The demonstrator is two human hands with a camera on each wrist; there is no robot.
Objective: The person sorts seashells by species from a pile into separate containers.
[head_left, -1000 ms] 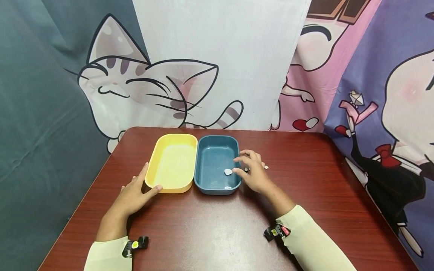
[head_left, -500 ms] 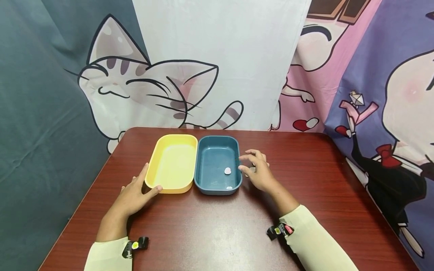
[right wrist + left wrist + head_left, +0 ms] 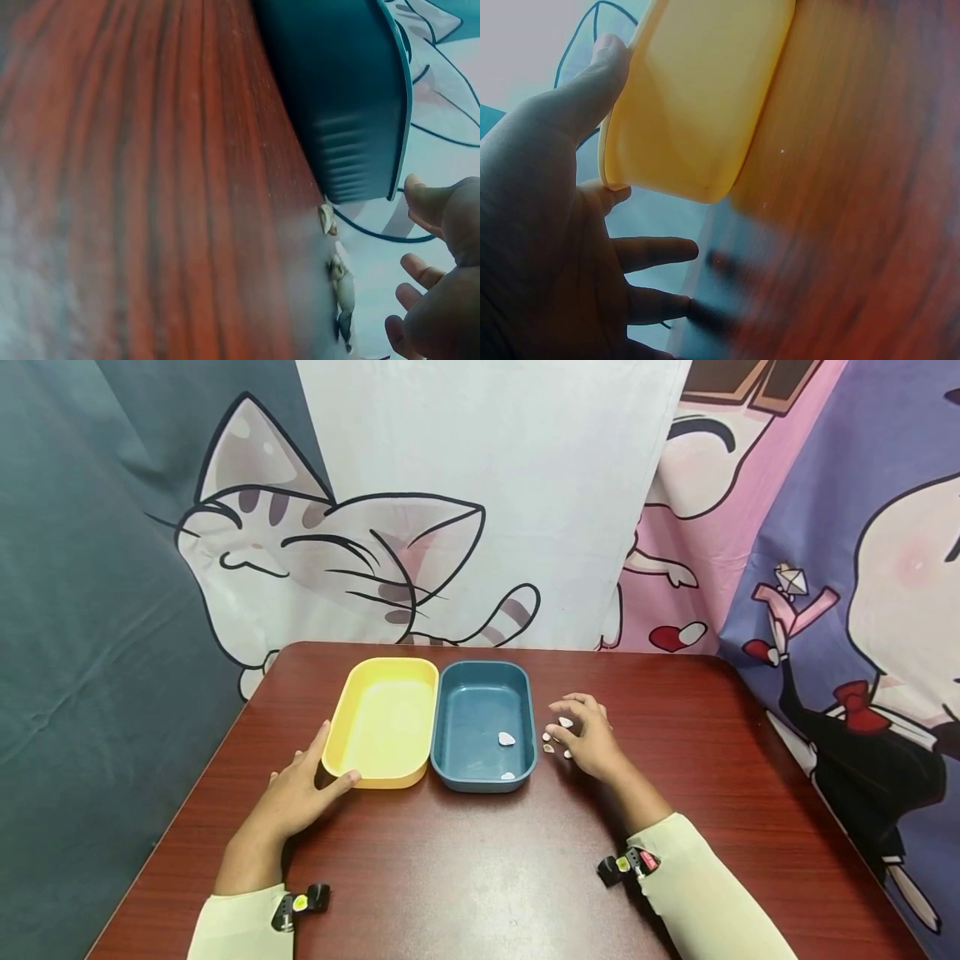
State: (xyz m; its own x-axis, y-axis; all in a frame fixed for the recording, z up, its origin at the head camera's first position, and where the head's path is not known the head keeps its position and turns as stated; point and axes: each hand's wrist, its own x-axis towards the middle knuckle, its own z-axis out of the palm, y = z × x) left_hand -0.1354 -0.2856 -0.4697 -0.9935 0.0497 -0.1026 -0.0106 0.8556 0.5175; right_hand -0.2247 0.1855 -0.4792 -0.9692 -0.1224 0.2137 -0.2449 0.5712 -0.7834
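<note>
The counter [image 3: 450,868] is dark red and wood-grained, its far corners rounded, a pale shine across its near part. Toward the back, a yellow tray [image 3: 381,727] stands close beside a blue tray [image 3: 480,706], yellow on the left. Just right of the blue one lie several small pale bits [image 3: 548,748], loosely scattered.

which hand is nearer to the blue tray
Right. The right hand is just right of the blue tray, near small pale pieces; the left hand touches the yellow tray, which lies between it and the blue one.
</note>
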